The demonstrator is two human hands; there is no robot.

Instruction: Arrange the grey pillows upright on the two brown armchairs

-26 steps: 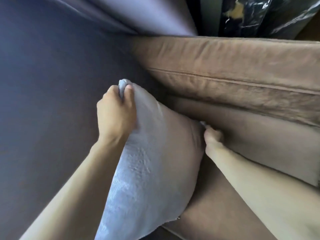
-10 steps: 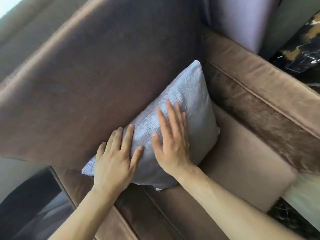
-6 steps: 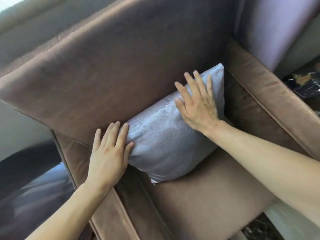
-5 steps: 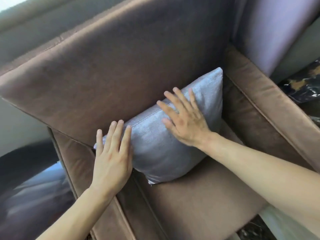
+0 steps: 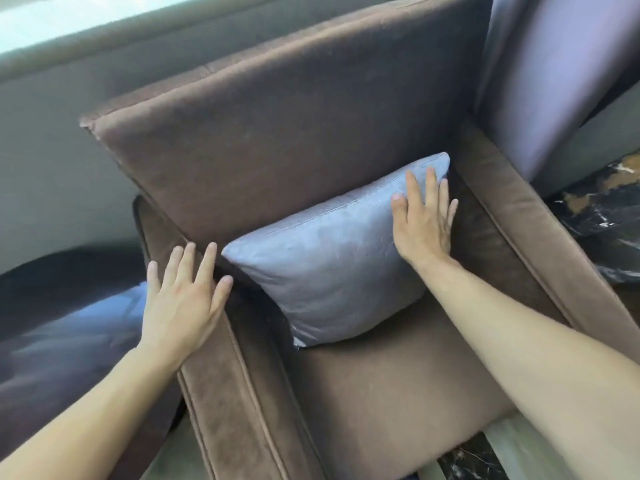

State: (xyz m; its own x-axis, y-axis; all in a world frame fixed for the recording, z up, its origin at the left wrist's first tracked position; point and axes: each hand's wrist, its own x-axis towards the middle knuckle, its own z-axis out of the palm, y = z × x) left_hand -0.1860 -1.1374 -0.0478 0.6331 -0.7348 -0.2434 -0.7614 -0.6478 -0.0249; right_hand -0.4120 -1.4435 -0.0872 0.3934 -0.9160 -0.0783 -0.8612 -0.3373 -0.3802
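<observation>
The left hand (image 5: 180, 299) hovers flat, fingers spread, over the brown armchair's (image 5: 398, 386) near armrest, holding nothing. The grey pillow (image 5: 325, 268) stands upright on the seat against the backrest. The right hand (image 5: 422, 223) presses open-palmed on its far end.

Armchair (image 5: 381, 393) front cut off below.

Purple cushion (image 5: 554, 64), dark marble floor (image 5: 602, 216)

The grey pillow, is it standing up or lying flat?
Standing up: the grey pillow sits on its bottom edge, leaning against the chair back.
</observation>
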